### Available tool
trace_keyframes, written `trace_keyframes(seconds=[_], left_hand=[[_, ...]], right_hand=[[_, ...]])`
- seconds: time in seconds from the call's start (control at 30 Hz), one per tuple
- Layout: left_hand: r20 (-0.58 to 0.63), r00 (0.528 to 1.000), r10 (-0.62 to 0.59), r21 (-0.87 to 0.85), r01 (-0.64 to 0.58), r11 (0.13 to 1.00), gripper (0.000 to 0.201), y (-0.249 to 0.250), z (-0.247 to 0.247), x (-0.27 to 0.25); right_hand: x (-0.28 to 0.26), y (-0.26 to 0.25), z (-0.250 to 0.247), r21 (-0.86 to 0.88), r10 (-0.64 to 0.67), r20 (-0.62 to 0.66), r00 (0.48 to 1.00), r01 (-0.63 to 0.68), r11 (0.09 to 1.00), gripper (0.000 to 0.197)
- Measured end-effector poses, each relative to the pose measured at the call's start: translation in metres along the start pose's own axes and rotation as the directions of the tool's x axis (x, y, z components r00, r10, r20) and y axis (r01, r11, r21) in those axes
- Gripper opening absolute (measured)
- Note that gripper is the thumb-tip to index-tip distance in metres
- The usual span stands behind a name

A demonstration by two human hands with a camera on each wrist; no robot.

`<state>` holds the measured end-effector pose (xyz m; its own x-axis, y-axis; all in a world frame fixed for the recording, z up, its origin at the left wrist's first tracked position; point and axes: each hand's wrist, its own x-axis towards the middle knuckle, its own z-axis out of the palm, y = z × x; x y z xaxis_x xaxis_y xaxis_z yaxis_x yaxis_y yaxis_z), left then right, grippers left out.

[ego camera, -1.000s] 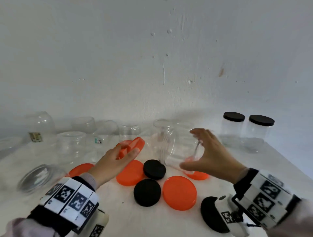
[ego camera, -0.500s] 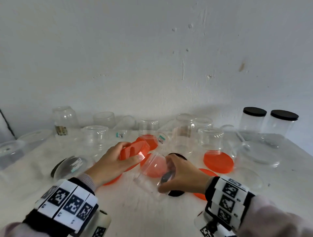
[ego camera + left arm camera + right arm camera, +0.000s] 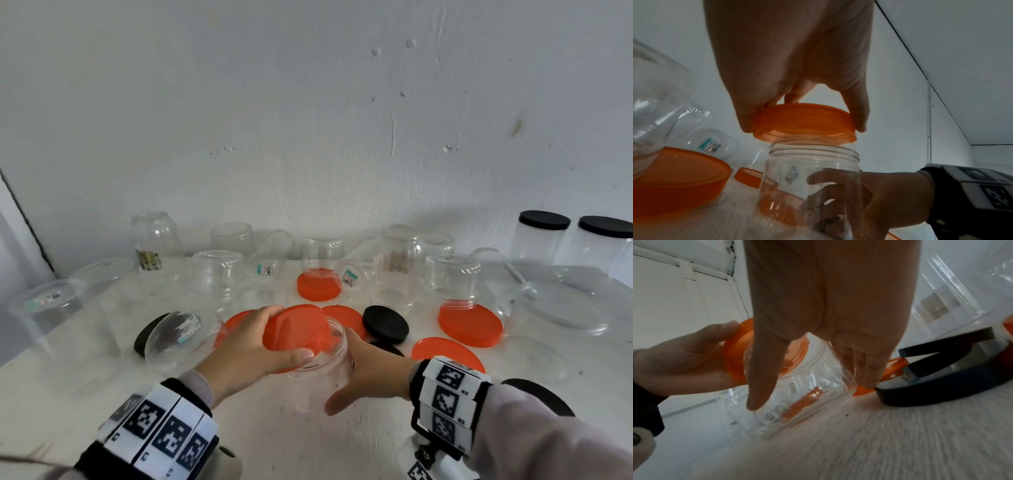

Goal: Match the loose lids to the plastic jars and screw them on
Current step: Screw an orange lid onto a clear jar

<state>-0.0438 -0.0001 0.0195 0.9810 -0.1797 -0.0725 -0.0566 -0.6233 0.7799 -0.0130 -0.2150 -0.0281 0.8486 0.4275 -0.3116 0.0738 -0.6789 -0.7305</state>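
At the lower centre of the head view, my left hand point(image 3: 253, 346) pinches an orange lid point(image 3: 804, 122) by its rim, hovering just above the threaded mouth of a clear plastic jar point(image 3: 809, 183). My right hand point(image 3: 368, 371) wraps the jar's smooth body. The jar looks light, thin-walled and slippery, so I judge a low grip steadier. Black lids point(image 3: 385, 323) crowd the right; the table point(image 3: 281, 431) nearer me lies open.

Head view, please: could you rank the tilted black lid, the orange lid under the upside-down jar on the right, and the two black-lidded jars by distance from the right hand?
1. Tilted black lid, just beyond the right hand.
2. Orange lid, farther right.
3. Black-lidded jars, far right corner.
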Motion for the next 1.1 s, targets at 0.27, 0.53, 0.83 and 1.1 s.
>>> trace_keyframes(seconds=[0.27,0.53,0.83,1.1], left_hand=[[0.056,0.997,0.051,0.134,-0.058,0.989,0.115,0.002,0.009,0.01],[0.101,0.988,0.117,0.255,-0.14,0.957,0.113,0.001,0.019,0.02],[0.143,0.988,0.049,0.09,-0.063,0.994,0.141,-0.018,0.02,0.021],[0.214,0.977,-0.009,-0.228,0.059,0.972,0.128,-0.044,0.024,0.025]], right_hand=[[0.004,0.003,-0.005,0.024,0.011,0.018,1.0,-0.012,1.0,0.118],[0.007,0.002,-0.005,-0.042,0.041,-0.003,0.999,-0.041,0.998,0.098],[-0.007,-0.012,-0.029,-0.008,0.022,0.029,0.999,-0.022,1.0,0.11],[-0.004,-0.073,-0.033,-0.47,-0.068,0.104,0.992,0.109,0.876,0.109]])
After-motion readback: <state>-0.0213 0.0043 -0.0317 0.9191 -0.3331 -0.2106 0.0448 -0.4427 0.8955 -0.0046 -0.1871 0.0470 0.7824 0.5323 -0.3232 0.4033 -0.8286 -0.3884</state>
